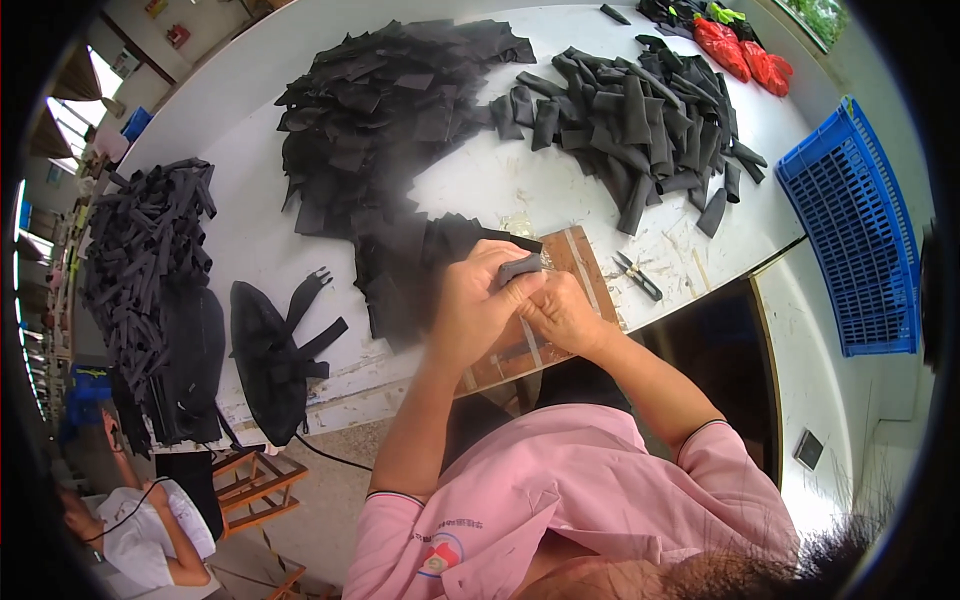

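Close together over a wooden board [583, 262] at the table's near edge, my left hand [478, 295] and my right hand [566, 314] are closed on one small dark grey fabric tube [520, 267]. The tube's upper end shows above the fingers; the rest is hidden in my grip. Flat black fabric pieces [385, 95] lie in a large heap ahead, trailing down to beside my left hand. Farther right is a pile of similar fabric tubes [650, 120]. Thread snips [640, 277] rest on the table to the right of my right hand.
Left on the white table [255, 215] are a black bag with a buckle strap [268, 355] and a heap of dark strips [150, 290]. A blue plastic crate [855, 235] leans at the right. Red plastic bags [740, 55] sit far right. Another person [150, 535] is at lower left, near wooden stools [258, 490].
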Tool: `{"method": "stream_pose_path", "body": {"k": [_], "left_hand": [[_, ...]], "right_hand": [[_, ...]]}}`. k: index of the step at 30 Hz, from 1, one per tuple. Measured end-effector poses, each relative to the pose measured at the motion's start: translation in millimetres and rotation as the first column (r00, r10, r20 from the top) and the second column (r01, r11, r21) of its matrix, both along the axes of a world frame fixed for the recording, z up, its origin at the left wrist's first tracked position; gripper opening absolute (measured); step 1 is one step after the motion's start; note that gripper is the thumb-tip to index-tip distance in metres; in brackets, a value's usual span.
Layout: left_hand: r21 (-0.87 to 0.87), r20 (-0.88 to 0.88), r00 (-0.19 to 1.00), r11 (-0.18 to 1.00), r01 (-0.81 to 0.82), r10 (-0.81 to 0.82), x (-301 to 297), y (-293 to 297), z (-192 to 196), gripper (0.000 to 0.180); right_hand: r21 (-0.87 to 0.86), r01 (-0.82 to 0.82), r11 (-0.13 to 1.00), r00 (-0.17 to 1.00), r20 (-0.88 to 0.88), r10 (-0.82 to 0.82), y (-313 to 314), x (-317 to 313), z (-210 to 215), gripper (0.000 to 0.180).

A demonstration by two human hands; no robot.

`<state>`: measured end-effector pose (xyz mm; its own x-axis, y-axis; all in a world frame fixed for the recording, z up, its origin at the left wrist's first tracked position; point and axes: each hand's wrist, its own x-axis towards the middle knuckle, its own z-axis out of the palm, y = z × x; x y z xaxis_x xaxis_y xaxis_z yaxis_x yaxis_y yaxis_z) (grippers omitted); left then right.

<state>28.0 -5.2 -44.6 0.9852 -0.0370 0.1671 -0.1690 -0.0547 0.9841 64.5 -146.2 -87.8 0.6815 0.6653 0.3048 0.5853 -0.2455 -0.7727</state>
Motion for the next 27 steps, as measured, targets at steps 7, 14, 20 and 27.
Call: {"method": "stream_pose_path", "body": {"k": [7,14,20,27], "left_hand": [[0.303,0.155,0.988,0.953,-0.028,-0.02,0,4,-6,0.019],[-0.339,0.294,0.912,0.923,-0.179,0.285,-10,-11,5,0.017],[-0.725,0.143,0.935,0.678,-0.124,0.325,-16,-3,-14,0.012],[-0.68,0.137,0.933,0.717,-0.157,0.333,-13,-5,-15,0.014]], "right_hand": [[0.037,0.026,0.999,0.999,0.033,-0.027,5,-5,-7,0.025],[-0.165,-0.033,0.986,0.998,0.05,0.042,-3,7,34,0.027],[-0.227,0.03,0.973,0.962,0.271,0.033,2,8,36,0.034],[-0.146,0.058,0.988,0.957,0.29,-0.013,7,4,17,0.031]]}}
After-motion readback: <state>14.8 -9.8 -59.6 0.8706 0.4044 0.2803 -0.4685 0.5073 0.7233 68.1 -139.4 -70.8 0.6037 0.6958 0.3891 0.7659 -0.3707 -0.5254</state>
